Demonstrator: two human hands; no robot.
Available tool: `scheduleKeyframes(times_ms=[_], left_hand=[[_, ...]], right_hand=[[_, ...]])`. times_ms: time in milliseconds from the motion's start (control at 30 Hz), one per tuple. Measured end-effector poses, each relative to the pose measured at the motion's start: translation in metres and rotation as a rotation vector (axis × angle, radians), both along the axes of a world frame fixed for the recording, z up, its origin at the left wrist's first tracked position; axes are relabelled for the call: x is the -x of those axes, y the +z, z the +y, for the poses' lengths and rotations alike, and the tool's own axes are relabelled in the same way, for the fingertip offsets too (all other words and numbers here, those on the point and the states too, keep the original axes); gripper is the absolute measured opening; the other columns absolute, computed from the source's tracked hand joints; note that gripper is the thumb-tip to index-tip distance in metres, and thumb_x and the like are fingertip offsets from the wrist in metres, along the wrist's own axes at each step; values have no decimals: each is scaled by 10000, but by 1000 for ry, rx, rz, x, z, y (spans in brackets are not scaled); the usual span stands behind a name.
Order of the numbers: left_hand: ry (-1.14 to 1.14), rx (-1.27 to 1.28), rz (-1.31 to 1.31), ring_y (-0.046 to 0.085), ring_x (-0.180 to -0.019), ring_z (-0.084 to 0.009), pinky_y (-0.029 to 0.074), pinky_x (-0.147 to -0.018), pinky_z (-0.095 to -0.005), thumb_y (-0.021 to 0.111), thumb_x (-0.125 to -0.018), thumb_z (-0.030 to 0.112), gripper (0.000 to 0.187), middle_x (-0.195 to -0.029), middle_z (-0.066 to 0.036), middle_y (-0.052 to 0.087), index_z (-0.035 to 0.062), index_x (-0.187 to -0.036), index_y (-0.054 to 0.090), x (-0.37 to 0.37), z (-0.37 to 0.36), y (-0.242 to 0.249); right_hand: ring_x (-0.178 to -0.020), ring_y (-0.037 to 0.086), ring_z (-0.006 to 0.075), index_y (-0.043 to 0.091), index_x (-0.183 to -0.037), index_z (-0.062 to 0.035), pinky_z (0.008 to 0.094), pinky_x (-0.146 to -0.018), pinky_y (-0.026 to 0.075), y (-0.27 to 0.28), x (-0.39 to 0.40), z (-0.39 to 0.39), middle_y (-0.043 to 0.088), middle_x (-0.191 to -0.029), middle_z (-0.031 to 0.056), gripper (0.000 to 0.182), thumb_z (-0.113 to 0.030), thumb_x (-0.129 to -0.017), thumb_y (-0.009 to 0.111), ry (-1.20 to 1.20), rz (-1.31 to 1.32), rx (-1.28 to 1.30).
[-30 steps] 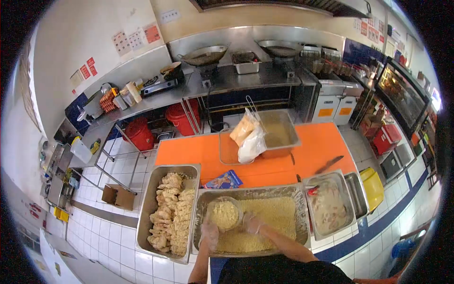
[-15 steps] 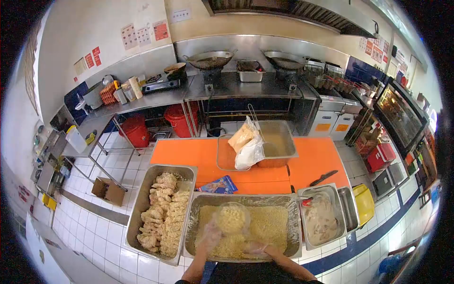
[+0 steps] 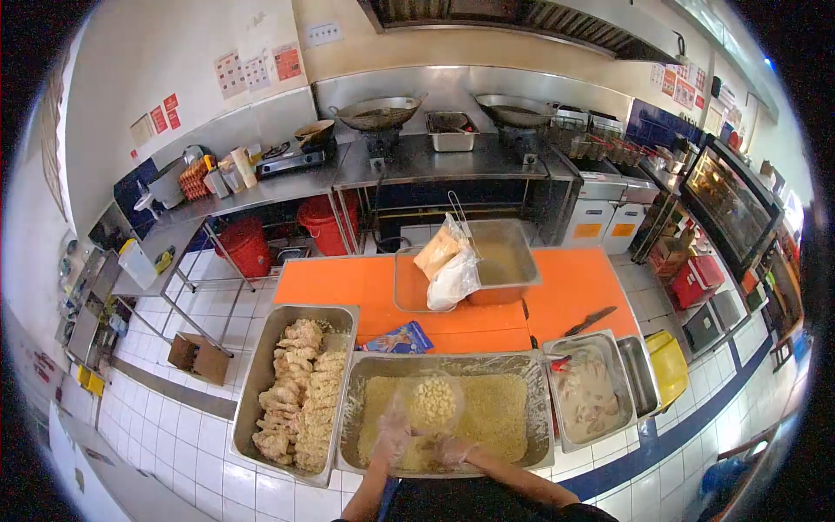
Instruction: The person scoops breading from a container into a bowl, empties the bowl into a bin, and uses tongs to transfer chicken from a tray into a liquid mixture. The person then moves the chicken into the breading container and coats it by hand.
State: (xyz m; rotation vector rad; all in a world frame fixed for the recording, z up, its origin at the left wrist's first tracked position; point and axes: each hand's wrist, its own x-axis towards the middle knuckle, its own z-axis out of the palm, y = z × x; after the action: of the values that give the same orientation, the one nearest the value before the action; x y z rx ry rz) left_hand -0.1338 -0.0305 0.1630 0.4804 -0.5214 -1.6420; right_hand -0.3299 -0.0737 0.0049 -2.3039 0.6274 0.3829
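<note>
Left hand [image 3: 390,432] grips clear bowl [image 3: 429,402], raised just above crumb tray [image 3: 539,409].

There is just one view, from a camera on the person's head. It looks forward and down through a wide round lens that bends the edges. The big steel tray of yellow crumbs [image 3: 487,409] sits close below – the long steel cooking counter [image 3: 452,157] is far ahead at the top
</note>
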Motion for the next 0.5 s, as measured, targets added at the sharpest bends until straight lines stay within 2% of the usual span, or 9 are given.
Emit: scheduleKeyframes(times_ms=[33, 100, 133, 200, 233, 300, 333, 400, 500], left_hand=[[-4, -7, -3, 549, -745, -168, 464, -704, -353, 536, -881, 258, 221, -788, -1, 537, 99, -1027, 584, -4, 0, -35], [394, 32, -733, 577, -820, -191, 521, -716, -356, 533, -886, 142, 497, -1004, -94, 561, 66, -1343, 354, -23, 2, -135], [382, 21, -744, 577, -820, -191, 521, -716, -356, 533, -886, 142, 497, -1004, -94, 561, 66, -1343, 354, -25, 11, -107], [594, 669, -1875, 482, -628, -143, 491, -658, -416, 554, -873, 149, 386, -784, 14, 513, 126, -1252, 489, -14, 11, -4], [597, 673, -1874, 482, -628, -143, 491, -658, -416, 554, -873, 149, 386, -784, 14, 513, 126, -1252, 489, -12, 9, -6], [346, -272, -851, 489, -628, -134, 503, -602, -392, 533, -843, 17, 416, -768, 8, 518, 105, -1245, 477, -9, 2, -10], [345, -265, -853, 489, -628, -134, 503, -602, -392, 533, -843, 17, 416, -768, 8, 518, 105, -1245, 477, -10, 3, -8], [244, -282, -596, 518, -667, -120, 512, -585, -343, 507, -840, -31, 414, -805, 5, 555, 99, -1232, 481, -9, 12, -4], [50, -172, -1015, 546, -740, -143, 527, -619, -378, 553, -825, 3, 507, -907, -25, 583, 102, -1305, 425, -69, 12, -172]], right_hand=[[-970, 586, 358, 571, -1163, -89, 468, -816, 481, 37, 5, 3, 611, -1032, 200, 467, -350, -777, 567, 13, 21, 55], [-972, 583, 349, 578, -1139, -77, 459, -822, 477, 139, 12, 11, 616, -1018, 184, 438, -344, -793, 558, 40, 65, 163], [-972, 583, 349, 578, -1139, -77, 459, -822, 477, 134, 19, 18, 616, -1018, 184, 438, -344, -793, 558, 34, 57, 147], [-891, 624, 343, 606, -1071, -10, 470, -755, 504, 122, 56, 17, 636, -1006, 195, 398, -296, -810, 511, -185, -497, 302], [-891, 624, 343, 606, -1071, -10, 470, -755, 504, 118, 65, 12, 636, -1006, 195, 398, -296, -810, 511, -186, -497, 306], [-806, 631, 366, 610, -992, 36, 437, -709, 521, 103, 76, -1, 638, -939, 217, 357, -249, -798, 516, -266, -49, 407], [-806, 631, 366, 610, -992, 36, 437, -709, 521, 91, 78, -4, 638, -939, 217, 357, -249, -798, 516, -270, -51, 412], [-707, 630, 357, 619, -899, 45, 419, -629, 528, 58, 84, -14, 637, -827, 216, 297, -207, -778, 517, -241, 66, 1051], [-684, 628, 329, 625, -857, 37, 411, -584, 523, 31, 85, -39, 622, -762, 207, 278, -208, -762, 531, -788, -244, 533]])
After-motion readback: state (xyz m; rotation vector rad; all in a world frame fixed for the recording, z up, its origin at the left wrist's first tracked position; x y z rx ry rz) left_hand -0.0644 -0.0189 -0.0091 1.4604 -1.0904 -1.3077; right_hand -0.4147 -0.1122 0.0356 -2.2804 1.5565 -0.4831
